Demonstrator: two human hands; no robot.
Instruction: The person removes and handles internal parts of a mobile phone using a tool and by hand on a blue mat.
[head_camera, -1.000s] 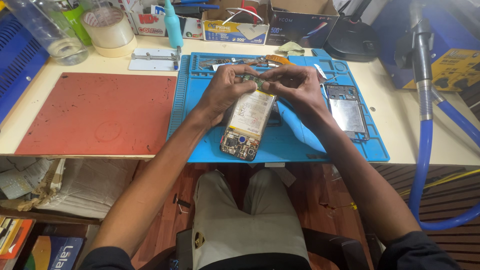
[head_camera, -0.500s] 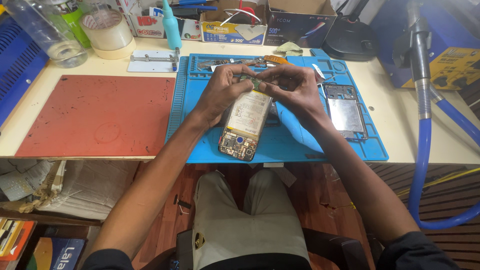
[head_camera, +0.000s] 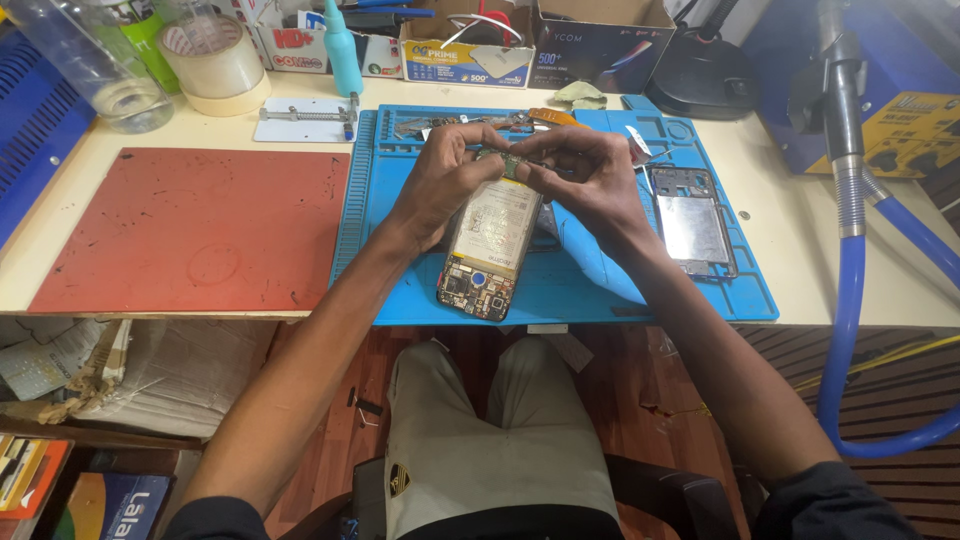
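An opened phone lies on the blue work mat, its back off, battery and circuit board showing. My left hand grips the phone's far end from the left. My right hand meets it from the right, fingertips pinched on a small part at the phone's top edge. Both hands touch each other over that end. What exactly the fingertips pinch is too small to tell.
A phone frame lies on the mat's right side. A red mat covers the table's left. A tape roll, plastic bottle, teal bottle and boxes line the back. A blue hose hangs right.
The hands and phone stay nearly as they were; the fingers have shifted slightly at the phone's top end.
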